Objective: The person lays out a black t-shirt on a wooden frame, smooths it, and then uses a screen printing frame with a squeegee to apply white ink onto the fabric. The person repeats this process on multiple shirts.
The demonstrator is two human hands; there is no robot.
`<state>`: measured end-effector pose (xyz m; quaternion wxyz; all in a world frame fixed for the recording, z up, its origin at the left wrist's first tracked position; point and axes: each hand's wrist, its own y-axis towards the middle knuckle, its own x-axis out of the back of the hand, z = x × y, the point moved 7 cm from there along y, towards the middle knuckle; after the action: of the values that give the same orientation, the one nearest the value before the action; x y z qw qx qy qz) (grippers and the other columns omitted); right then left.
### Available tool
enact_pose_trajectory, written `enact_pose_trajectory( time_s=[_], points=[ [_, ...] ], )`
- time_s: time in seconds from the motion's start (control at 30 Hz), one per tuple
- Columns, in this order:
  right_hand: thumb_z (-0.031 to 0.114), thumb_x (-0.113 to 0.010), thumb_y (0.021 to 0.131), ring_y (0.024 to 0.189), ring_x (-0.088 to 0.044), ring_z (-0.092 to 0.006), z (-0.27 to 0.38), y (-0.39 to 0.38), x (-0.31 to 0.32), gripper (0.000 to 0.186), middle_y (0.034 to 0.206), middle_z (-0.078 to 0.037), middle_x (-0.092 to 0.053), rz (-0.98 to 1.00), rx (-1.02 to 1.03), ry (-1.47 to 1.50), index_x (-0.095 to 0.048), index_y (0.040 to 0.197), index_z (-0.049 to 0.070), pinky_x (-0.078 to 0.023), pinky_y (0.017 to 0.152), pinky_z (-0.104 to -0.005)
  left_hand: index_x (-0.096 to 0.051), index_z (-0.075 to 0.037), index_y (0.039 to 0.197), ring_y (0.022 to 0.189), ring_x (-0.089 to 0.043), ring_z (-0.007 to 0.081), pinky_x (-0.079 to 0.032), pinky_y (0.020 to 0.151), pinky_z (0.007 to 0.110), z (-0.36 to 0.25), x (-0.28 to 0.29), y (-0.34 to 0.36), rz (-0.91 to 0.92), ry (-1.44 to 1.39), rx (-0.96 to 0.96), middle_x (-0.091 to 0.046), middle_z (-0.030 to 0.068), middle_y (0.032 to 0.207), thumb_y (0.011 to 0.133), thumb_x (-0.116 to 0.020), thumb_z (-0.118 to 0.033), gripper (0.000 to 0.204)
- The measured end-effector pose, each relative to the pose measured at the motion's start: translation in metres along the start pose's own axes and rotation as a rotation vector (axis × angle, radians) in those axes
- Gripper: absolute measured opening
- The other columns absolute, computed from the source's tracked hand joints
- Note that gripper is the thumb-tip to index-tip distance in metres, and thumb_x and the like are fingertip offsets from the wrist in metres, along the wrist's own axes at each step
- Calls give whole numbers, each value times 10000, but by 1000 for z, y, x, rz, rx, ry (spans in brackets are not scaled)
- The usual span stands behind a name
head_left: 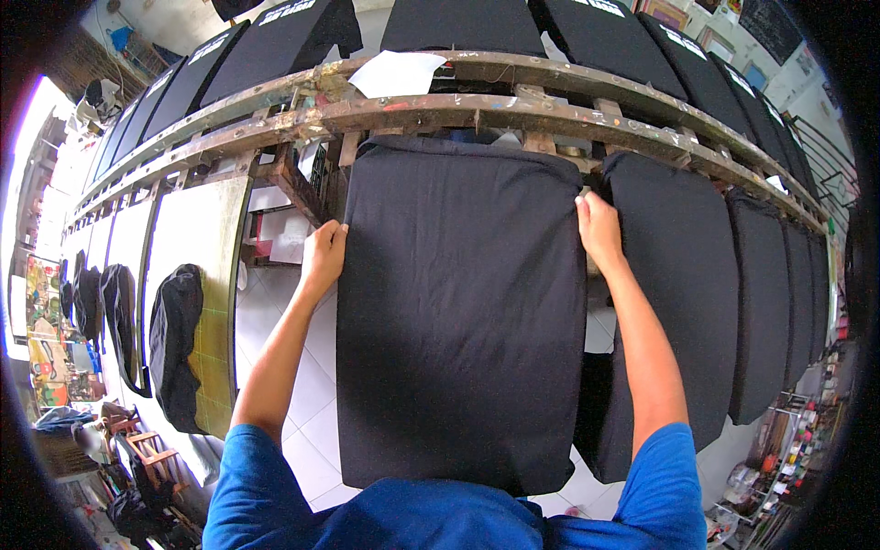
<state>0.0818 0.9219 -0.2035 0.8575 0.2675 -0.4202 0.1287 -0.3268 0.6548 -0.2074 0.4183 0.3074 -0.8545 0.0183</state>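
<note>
A black cloth garment (458, 321) is stretched flat over the board in front of me, its top edge bunched below a worn wooden rail (403, 115). My left hand (324, 247) is closed on the cloth at the left edge, a little below the top corner. My right hand (598, 226) is closed on it near the upper right corner, higher than my left. The board's surface is hidden under the cloth.
More black-covered boards (674, 293) run off to the right; others (275, 46) stand beyond the rails. A white paper (394, 73) lies on the far rail. Left are pale boards (202, 220) with crumpled black cloth (174, 348). A tiled floor (302, 376) shows below.
</note>
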Motion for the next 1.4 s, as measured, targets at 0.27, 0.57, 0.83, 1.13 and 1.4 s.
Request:
enact_pose_trajectory(
  time_s=[0.27, 0.57, 0.83, 1.13, 1.4],
  points=[
    [247, -470, 970, 750, -610, -454, -8, 100, 5, 301, 773, -264, -619, -138, 164, -315, -553, 835, -9, -487, 665, -540, -561, 39, 763, 741, -578, 457, -440, 638, 482, -2, -7, 113, -201, 149, -158, -581, 269, 772, 933, -511, -266, 352],
    [404, -534, 941, 808, -645, -348, -54, 55, -22, 399, 794, -191, -644, 122, -376, 195, -595, 883, 13, -469, 722, -415, -626, 40, 851, 685, -598, 358, -459, 653, 421, 32, -29, 111, 154, 116, 216, -613, 219, 740, 924, -536, -355, 411],
    [350, -655, 869, 733, -637, -211, -40, 86, -52, 352, 774, -113, -671, 151, -381, 310, -654, 848, -1, -452, 674, -364, -649, -7, 786, 635, -487, 115, -404, 591, 289, 26, -53, 140, -12, -202, 179, -555, 27, 656, 834, -684, -176, 179],
    [354, -673, 834, 770, -654, -350, -44, 129, -53, 324, 784, -187, -665, 35, -264, -62, -664, 837, 30, -478, 705, -426, -663, -20, 793, 732, -635, 274, -484, 696, 379, 76, -48, 185, -126, 225, 234, -663, 153, 774, 824, -673, -324, 306],
    [271, -714, 849, 955, -604, -182, -59, 79, -52, 408, 1044, -110, -650, 36, -432, 645, -604, 1120, -14, -467, 845, -311, -626, -36, 837, 619, -531, 143, -432, 565, 311, 88, -40, 137, -49, -257, 281, -583, 49, 695, 891, -626, -378, 346]
  ],
)
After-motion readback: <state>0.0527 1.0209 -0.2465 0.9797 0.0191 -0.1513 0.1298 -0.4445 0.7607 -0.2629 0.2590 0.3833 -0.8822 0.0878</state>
